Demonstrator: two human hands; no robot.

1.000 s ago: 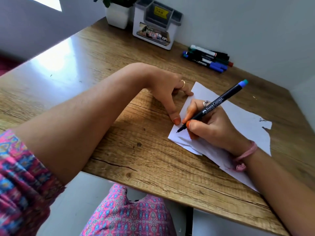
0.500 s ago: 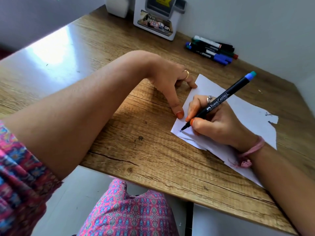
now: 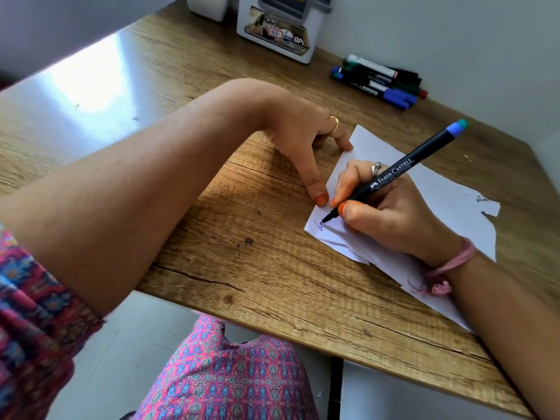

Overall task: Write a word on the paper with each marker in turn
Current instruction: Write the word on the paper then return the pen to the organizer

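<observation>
The left hand presses fingertips on the paper edge, pinning it to the worktop so the right hand, clamped on the marker, can write.

the right hand grips a black faber-castell pen with a blue-green end cap, tilted, its tip touching the near-left corner of a torn white paper beside a small blue mark. the left hand presses the paper's left edge, thumb just beside the pen tip. the paper lies on a wooden bench. a cluster of markers lies well apart by the wall, near a white desk organizer.
</observation>
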